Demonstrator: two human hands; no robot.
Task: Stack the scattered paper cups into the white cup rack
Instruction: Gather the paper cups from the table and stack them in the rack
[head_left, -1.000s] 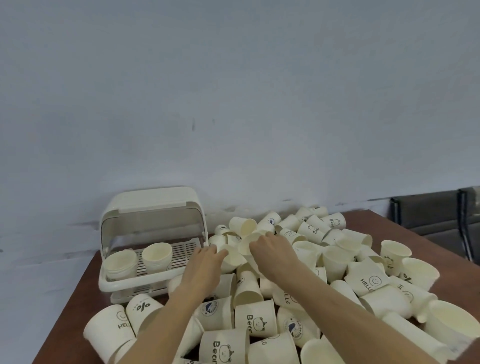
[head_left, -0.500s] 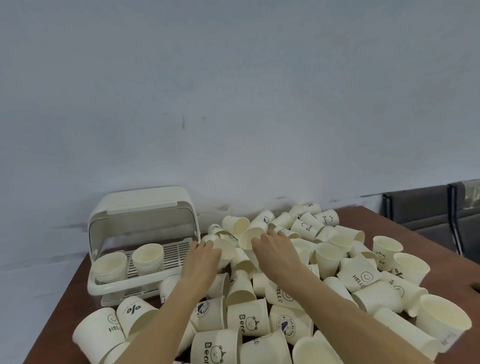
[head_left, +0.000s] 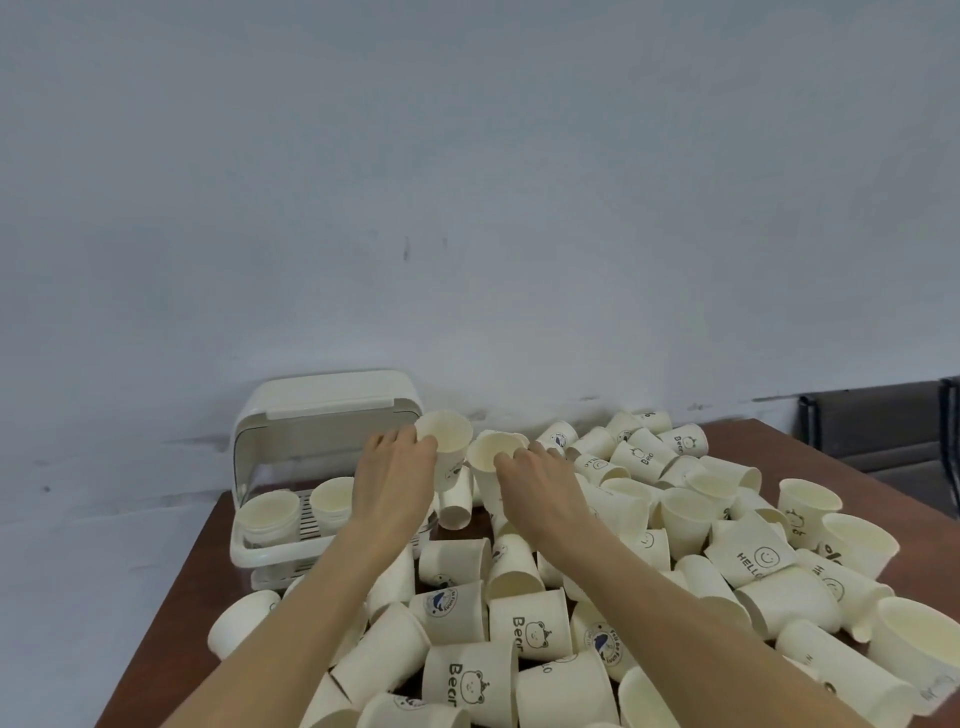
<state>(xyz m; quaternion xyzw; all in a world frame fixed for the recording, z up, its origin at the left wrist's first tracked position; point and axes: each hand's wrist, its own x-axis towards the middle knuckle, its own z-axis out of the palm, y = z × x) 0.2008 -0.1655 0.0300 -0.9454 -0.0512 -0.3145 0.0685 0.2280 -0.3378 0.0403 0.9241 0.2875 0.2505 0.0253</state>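
Observation:
A white cup rack (head_left: 260, 551) with its lid flipped up stands at the table's back left; two cup stacks (head_left: 271, 514) sit on its grate. Cream paper cups (head_left: 530, 626) lie scattered in a heap across the table. My left hand (head_left: 395, 483) grips one upright cup (head_left: 447, 441) lifted above the pile, just right of the rack's opening. My right hand (head_left: 540, 483) holds a second cup (head_left: 491, 457) by its rim, close beside the first.
The brown table (head_left: 187, 597) ends at a pale wall behind the rack. Dark chairs (head_left: 878, 421) stand past the table's far right corner. Cups cover most of the tabletop up to its right edge.
Both hands have risen from the pile, each lifting a cup. The left hand with its cup has moved toward the rack.

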